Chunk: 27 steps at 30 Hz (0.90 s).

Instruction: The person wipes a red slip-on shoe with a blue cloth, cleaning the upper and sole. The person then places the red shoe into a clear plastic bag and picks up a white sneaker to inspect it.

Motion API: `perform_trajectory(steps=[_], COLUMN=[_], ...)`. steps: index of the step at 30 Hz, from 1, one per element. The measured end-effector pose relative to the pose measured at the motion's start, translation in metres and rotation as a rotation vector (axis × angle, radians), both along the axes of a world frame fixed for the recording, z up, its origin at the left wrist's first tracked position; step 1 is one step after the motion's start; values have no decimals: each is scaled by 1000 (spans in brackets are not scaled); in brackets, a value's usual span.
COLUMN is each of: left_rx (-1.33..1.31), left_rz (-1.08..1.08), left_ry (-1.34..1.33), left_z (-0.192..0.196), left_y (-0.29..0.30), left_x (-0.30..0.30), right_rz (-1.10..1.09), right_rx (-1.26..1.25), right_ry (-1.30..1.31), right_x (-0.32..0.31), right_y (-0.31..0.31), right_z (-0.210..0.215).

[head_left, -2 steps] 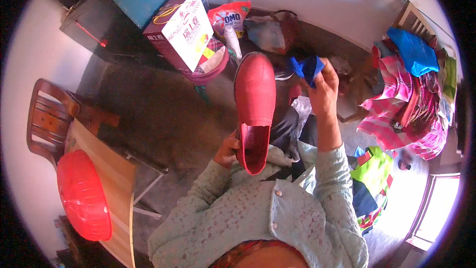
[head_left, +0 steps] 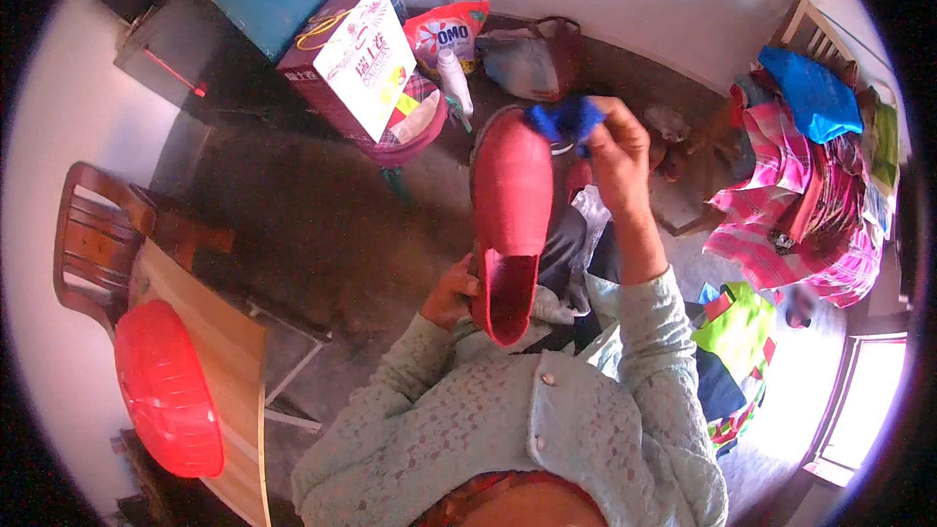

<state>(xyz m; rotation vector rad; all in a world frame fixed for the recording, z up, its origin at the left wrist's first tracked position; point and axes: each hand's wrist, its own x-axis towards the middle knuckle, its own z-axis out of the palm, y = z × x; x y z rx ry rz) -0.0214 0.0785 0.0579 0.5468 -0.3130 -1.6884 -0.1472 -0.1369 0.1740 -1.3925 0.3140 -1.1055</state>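
Note:
In front of me a red slip-on shoe point(head_left: 511, 185) is held up, toe pointing away and its opening toward me. My left hand point(head_left: 452, 295) grips it at the heel end from the left; some of the fingers are hidden behind the shoe. My right hand point(head_left: 619, 148) pinches a crumpled blue cloth point(head_left: 570, 124) beside the toe on its right. The cloth's left end meets the edge of the toe. Below my right hand, a second red shoe point(head_left: 579, 179) shows in part near my dark trousers.
A red basin point(head_left: 168, 388) lies on a wooden table point(head_left: 239, 371) at left, near a wooden chair point(head_left: 93, 244). Ahead stand a white box point(head_left: 363, 63), a detergent bag point(head_left: 451, 31) and a white bottle point(head_left: 454, 83). Clothes point(head_left: 815, 205) pile on a chair at right.
My right hand has moved left with the blue cloth, bringing it to the shoe's toe. The shoe has shifted and tilted slightly to the right.

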Motion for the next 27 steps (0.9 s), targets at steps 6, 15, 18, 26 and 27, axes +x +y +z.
perform_trajectory(steps=[6, 15, 18, 26, 27], left_rx=[-136, 89, 31, 9, -30], left_rz=[-73, 55, 49, -51, -65], left_ry=[-113, -30, 50, -141, -189], left_z=[-11, 18, 17, -14, -11], left_y=[1, 13, 8, 10, 7], left_x=[4, -2, 2, -1, -3], right_rz=[-94, 8, 154, -261, -259], right_rx=[-229, -863, -726, -574, -615], right_ry=[178, 344, 230, 308, 377], right_x=[11, -12, -24, 0, -1], right_y=[36, 76, 73, 10, 7], right_z=[-5, -9, -7, 43, 42])
